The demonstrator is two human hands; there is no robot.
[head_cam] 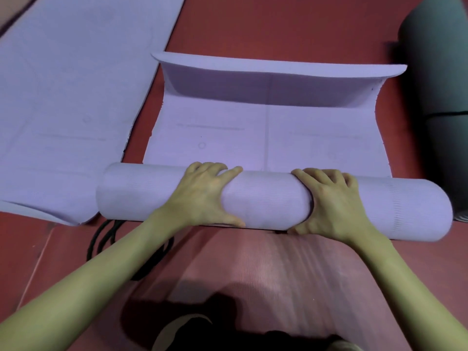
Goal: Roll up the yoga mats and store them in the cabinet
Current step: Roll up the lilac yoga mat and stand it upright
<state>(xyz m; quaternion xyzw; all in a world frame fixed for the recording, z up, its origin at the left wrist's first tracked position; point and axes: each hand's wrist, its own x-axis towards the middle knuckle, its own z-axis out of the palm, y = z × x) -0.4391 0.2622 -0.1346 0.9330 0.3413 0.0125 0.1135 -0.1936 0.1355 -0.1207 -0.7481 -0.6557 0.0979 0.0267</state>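
Note:
A lilac yoga mat (266,138) lies on the red floor, mostly rolled into a thick roll (268,201) that lies crosswise in front of me. Its far end curls upward. My left hand (202,196) grips the roll left of its middle, fingers over the top and thumb at the near side. My right hand (329,203) grips it right of the middle in the same way. A second lilac mat (65,102) lies flat at the left. A dark green rolled mat (438,102) lies at the right edge.
A pink mat (253,274) is spread under my arms on the red floor (278,26). A black strap (106,239) lies coiled beside the roll's left end. My knees, in dark clothing, show at the bottom.

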